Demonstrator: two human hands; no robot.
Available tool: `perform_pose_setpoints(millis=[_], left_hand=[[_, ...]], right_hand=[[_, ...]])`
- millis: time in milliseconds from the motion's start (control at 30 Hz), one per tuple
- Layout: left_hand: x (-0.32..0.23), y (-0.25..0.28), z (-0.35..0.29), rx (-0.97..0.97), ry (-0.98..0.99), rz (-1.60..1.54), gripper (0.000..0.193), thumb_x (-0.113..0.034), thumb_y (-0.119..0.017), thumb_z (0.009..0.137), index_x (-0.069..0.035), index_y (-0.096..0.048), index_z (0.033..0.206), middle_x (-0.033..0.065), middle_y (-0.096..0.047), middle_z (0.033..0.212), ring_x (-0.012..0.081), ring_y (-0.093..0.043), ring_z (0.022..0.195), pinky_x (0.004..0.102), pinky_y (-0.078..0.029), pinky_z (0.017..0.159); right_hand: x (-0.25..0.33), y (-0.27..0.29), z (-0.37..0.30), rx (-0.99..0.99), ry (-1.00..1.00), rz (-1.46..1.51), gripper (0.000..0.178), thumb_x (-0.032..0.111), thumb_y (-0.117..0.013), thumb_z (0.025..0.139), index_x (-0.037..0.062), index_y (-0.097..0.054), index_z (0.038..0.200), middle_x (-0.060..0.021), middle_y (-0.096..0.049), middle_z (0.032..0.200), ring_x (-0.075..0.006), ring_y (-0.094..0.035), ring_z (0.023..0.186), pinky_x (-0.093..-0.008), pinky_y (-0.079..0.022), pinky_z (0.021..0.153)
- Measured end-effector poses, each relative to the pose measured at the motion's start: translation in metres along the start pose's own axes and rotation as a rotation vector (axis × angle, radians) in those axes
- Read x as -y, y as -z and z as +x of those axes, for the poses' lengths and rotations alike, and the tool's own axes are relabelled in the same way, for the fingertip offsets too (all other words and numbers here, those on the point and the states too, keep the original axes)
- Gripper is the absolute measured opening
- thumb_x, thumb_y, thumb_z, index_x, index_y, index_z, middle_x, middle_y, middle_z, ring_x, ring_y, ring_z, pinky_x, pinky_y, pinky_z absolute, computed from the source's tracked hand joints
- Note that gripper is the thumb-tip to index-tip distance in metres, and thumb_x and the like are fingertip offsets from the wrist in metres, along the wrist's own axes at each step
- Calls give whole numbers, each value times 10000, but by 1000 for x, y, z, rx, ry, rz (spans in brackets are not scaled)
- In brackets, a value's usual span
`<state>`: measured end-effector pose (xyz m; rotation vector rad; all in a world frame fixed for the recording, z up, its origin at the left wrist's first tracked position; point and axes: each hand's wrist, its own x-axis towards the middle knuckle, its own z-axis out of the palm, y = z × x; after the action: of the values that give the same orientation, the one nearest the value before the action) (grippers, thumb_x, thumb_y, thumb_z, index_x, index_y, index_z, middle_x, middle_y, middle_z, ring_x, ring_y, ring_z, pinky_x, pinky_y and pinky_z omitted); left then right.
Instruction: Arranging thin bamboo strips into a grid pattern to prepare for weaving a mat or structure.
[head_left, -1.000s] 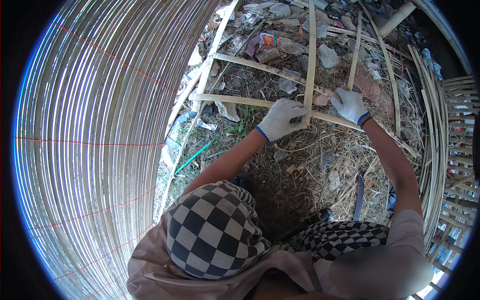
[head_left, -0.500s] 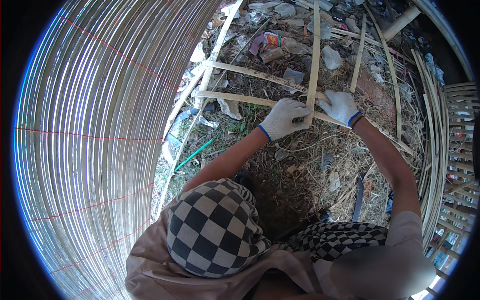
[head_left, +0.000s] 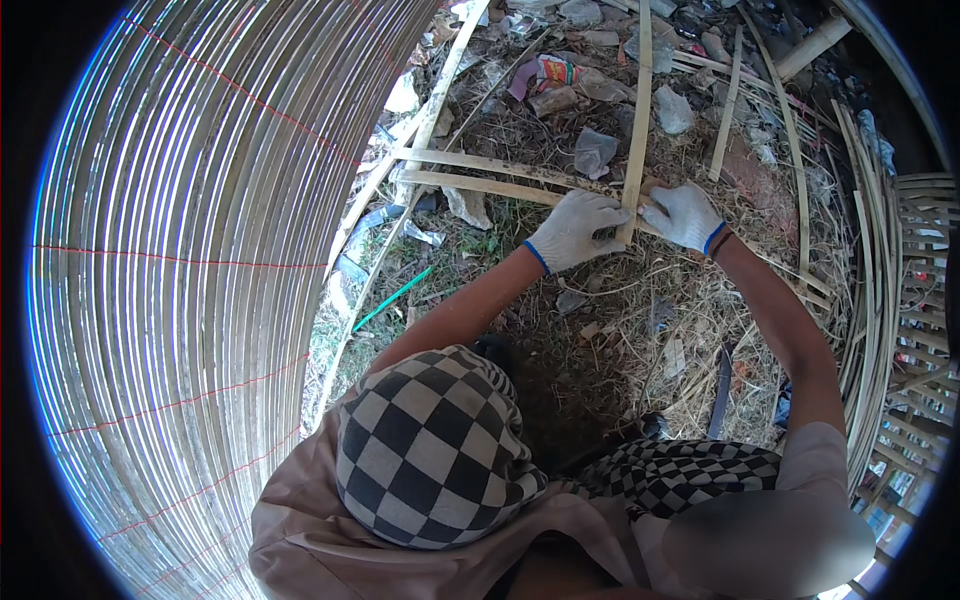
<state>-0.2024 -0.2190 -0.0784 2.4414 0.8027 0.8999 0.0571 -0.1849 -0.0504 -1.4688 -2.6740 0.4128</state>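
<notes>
Both my hands wear white knitted gloves with blue cuffs. My left hand point(head_left: 580, 232) is closed at the crossing, its fingers on the near end of an upright bamboo strip point(head_left: 638, 110) and the nearer crosswise strip point(head_left: 485, 185). Just to the right of that crossing, my right hand point(head_left: 685, 217) pinches a crosswise bamboo strip, thumb toward the upright one. A farther crosswise strip point(head_left: 490, 163) runs nearly alongside the nearer one and meets it near my hands. My fingers hide part of how the strips overlap.
A slatted bamboo screen point(head_left: 190, 270) with red cords curves along the left. Loose strips point(head_left: 865, 300) lie in a bundle at the right. Dry grass, stones point(head_left: 673, 110) and litter cover the ground. A green stick point(head_left: 393, 299) and a dark flat blade-like piece point(head_left: 720, 390) lie nearer me.
The left end of the farther crosswise strip has swung toward me, closer to the nearer one. Both hands stay at the crossing, the right fingers slightly shifted. The view has moved a little.
</notes>
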Motion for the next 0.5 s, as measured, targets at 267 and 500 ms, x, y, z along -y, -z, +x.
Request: perform_pose_setpoints(millis=[267,500], left_hand=[[0,-2,-1,-6,2,26,453,-222,-869,731,-117,-707,1141,82,-663,1127,298,-634,1068,433,-478,948],[2,-3,2,-87,-12,32,430,-197,-882,704,-132,-726,1100,92,-595,1197,335,-560,1188,475,-460,1001]], right_hand=[[1,-4,-4,-32,28,-6,405,418,-536,995,36,-624,897,-196,-640,703,-399,-660,669,-494,-514,624],[-11,-5,-3,-42,84,38,331,350,-464,1031,71,-625,954,-181,-642,743,-404,-646,682,-509,-519,651]])
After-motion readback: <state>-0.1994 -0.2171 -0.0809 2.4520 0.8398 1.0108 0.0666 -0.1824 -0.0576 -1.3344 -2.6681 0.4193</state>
